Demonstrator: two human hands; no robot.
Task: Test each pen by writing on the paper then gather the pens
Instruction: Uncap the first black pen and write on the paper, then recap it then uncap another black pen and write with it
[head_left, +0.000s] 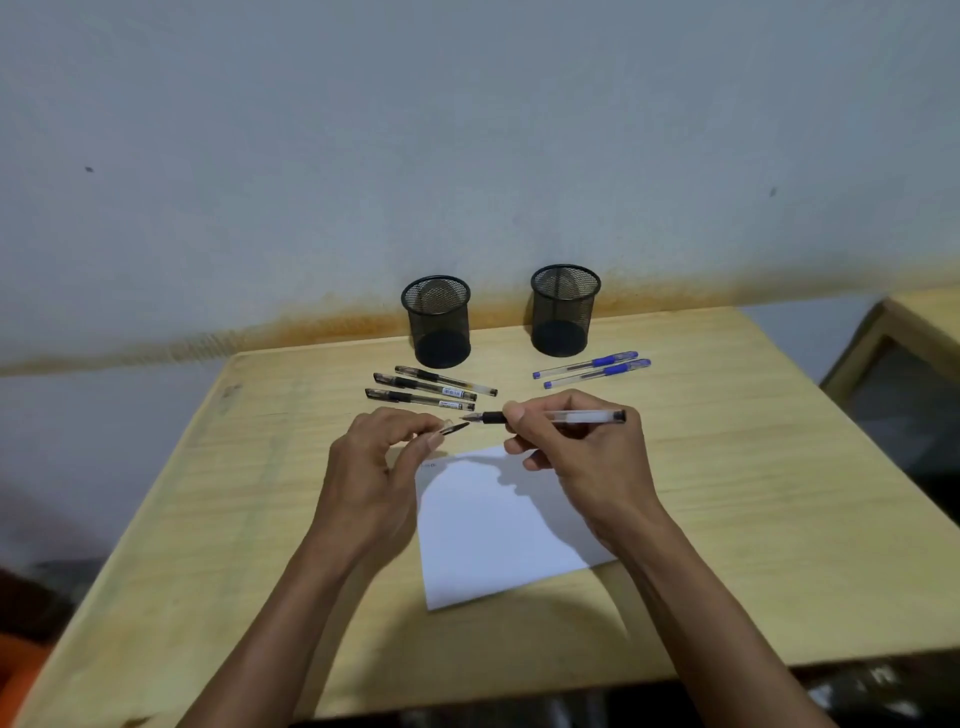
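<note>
Nearest, the paper (498, 525) lies on the bench (727, 493) under both hands. Right hand (582, 452) grips an uncapped black pen (550, 417), long axis 3-to-9 o'clock, tip toward the cap (455, 428) pinched in the left hand (374, 462); the two are just apart. Farther, three black pens (426, 389) at 11 o'clock, two blue pens (592, 369) at 1, before two mesh cups (439, 322).

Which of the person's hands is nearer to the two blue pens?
Right. The right hand, holding an uncapped pen, sits just below the blue pens. The left hand, pinching the cap, is farther off, down to their left.
</note>
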